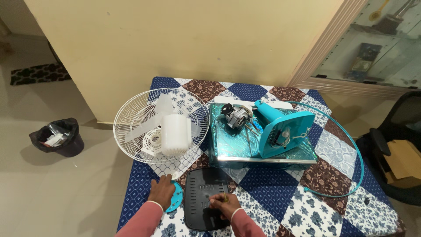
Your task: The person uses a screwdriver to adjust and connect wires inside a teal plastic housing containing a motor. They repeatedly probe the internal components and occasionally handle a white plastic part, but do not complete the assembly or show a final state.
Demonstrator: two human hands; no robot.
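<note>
Right hand [224, 205] is pinching a small green-tipped tool [225, 198], fingers closed, on the black plastic cover panel [202, 199] at the table's [285, 210] near edge. Left hand [162, 190] is resting flat, fingers open, on a teal disc [176, 198] below the white fan grille [144, 127].

So the worktop [280, 206] is covered in a patchwork cloth, blue, brown and pale floral squares. Far left on it sits a white wire fan guard [131, 115] with clear blades and a white housing piled in it. Middle to right there's a shiny teal tray [232, 147] holding the fan motor and teal body. A thin teal ring [356, 149] loops round the right side. Near edge: a black plastic panel [202, 197] and a small teal disc [176, 197] just left of it.
</note>
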